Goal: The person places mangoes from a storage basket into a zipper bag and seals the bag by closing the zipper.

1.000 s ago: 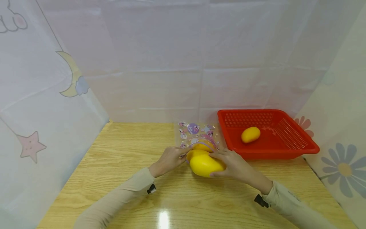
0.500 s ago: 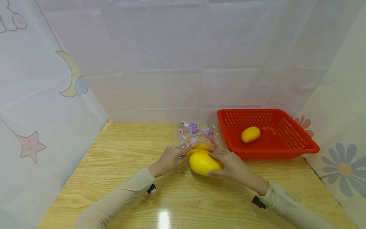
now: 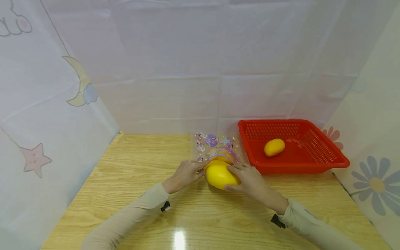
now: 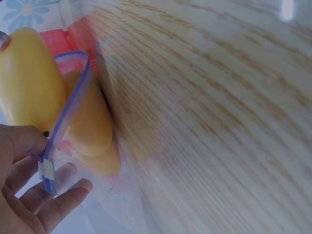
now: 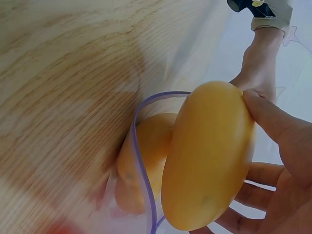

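Note:
My right hand [image 3: 251, 180] grips a smooth yellow mango [image 3: 220, 176], thumb on one side and fingers on the other. The mango is tilted at the mouth of a clear printed slider bag [image 3: 211, 140] with a purple zip edge. With thumb and fingers, my left hand [image 3: 184, 175] pinches the bag's rim near the white slider [image 4: 46, 169] and holds the mouth apart. Inside the bag lie two more mangoes [image 4: 91, 119], seen through the film in both wrist views. In the right wrist view the held mango [image 5: 209, 156] partly covers those in the bag.
A red plastic basket [image 3: 290, 168] with slotted sides stands to the right of the bag. One yellow mango [image 3: 274, 147] lies in it. The wooden table [image 3: 140, 149] meets a white sheet at the back, with patterned sheets on both sides.
My right hand has shifted a little left and away from me, taking the mango closer into the bag's mouth. The left hand stays in place on the rim.

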Demonstrator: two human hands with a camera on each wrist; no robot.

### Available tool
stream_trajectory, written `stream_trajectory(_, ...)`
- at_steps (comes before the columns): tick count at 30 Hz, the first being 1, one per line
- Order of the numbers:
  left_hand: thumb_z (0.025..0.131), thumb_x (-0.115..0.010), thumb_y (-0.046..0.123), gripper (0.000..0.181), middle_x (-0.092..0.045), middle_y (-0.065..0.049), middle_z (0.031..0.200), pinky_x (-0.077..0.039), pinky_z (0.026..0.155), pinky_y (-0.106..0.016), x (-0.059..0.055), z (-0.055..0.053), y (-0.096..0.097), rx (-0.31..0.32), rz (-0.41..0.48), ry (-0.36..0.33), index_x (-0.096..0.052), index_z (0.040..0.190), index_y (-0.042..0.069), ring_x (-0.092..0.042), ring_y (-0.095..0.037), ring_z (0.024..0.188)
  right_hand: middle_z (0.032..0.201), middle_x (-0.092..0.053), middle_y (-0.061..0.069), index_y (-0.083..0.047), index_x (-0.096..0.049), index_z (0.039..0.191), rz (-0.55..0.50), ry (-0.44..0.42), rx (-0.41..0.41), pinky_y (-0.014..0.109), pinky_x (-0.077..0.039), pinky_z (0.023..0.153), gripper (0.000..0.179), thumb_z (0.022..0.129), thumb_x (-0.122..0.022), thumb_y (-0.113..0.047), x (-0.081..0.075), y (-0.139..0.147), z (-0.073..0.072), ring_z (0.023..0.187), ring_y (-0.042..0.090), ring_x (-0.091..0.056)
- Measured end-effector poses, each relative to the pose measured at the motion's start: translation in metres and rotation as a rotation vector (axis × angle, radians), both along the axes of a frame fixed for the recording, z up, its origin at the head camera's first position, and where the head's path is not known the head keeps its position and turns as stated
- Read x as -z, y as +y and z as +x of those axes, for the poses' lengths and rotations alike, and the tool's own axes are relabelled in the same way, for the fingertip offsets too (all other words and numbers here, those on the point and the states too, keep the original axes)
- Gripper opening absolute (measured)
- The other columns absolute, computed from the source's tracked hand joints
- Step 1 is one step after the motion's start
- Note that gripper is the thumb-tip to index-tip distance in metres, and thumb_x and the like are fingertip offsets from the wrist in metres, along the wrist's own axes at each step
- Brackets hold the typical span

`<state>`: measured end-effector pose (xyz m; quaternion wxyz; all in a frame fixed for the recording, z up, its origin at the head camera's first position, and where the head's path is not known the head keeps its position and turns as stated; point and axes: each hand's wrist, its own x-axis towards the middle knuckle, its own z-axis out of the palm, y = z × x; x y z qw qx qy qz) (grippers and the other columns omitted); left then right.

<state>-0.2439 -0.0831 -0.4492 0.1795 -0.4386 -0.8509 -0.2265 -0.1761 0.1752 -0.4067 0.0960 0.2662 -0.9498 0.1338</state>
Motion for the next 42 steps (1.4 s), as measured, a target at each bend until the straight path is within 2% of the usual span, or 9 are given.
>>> stream_trajectory(6,0.086,-0.073,0.002,0.046,-0.071,-0.001,0.077,-0.027,0.043,-0.013,0.0,0.0,0.001,-0.006,0.004,-0.01,-0.064,0.131,0.005,-0.032,0.0,0.047,0.127,-0.063,0.02,0.001,-0.066,0.125,0.033,0.031,0.031,0.064,-0.047,0.087,0.072,0.077,-0.08,-0.05,0.0,-0.007,0.001,0.117,0.05,-0.054)
stream_trajectory(12,0.087,-0.073,0.003,0.047,-0.071,0.0,0.077,-0.029,0.043,-0.014,0.0,0.001,0.001,-0.017,0.007,-0.026,-0.063,0.133,0.006,-0.035,-0.002,0.049,0.129,-0.061,0.021,0.001,-0.065,0.126,0.054,0.041,0.049,0.066,-0.045,0.088,0.072,0.077,-0.081,-0.049,0.001,-0.011,0.0,0.122,0.052,-0.049)
stream_trajectory(19,0.087,-0.073,0.004,0.043,-0.057,0.004,0.061,-0.024,0.043,-0.015,0.001,0.0,0.001,-0.014,0.026,-0.001,-0.066,0.129,0.005,-0.028,-0.002,0.048,0.126,-0.063,0.02,0.001,-0.065,0.126,0.075,0.071,0.062,0.066,-0.048,0.081,0.071,0.078,-0.081,-0.048,0.001,-0.016,0.0,0.114,0.047,-0.056)
stream_trajectory(23,0.086,-0.074,0.004,0.044,-0.062,0.002,0.065,-0.025,0.042,-0.015,0.001,0.0,0.001,-0.007,0.041,0.022,-0.066,0.129,0.004,-0.029,-0.001,0.048,0.121,-0.065,0.019,0.002,-0.063,0.126,0.087,0.109,0.07,0.065,-0.048,0.078,0.071,0.078,-0.081,-0.047,0.002,-0.02,0.002,0.11,0.045,-0.058)
stream_trajectory(29,0.084,-0.075,0.002,0.047,-0.066,0.0,0.069,-0.026,0.042,-0.015,0.001,-0.001,0.001,0.0,0.043,0.03,-0.065,0.13,0.004,-0.03,-0.002,0.048,0.109,-0.068,0.017,0.002,-0.061,0.117,0.076,0.175,0.072,0.055,-0.049,0.07,0.067,0.076,-0.083,-0.045,0.004,-0.024,0.003,0.1,0.041,-0.061)
stream_trajectory(36,0.085,-0.074,0.002,0.044,-0.07,-0.002,0.074,-0.028,0.042,-0.014,-0.001,-0.002,0.0,-0.001,0.045,0.016,-0.066,0.128,0.003,-0.033,-0.002,0.048,0.113,-0.067,0.018,0.002,-0.063,0.117,0.082,0.216,0.044,0.059,-0.051,0.077,0.063,0.078,-0.081,-0.045,0.004,-0.023,0.0,0.103,0.042,-0.061)
stream_trajectory(42,0.088,-0.072,0.005,0.041,-0.061,0.002,0.064,-0.027,0.042,-0.014,-0.002,-0.004,0.0,0.0,0.035,0.011,-0.066,0.128,0.003,-0.032,-0.002,0.047,0.114,-0.066,0.018,0.002,-0.064,0.117,0.093,0.247,0.034,0.059,-0.051,0.077,0.062,0.079,-0.081,-0.044,0.005,-0.023,-0.001,0.103,0.042,-0.061)
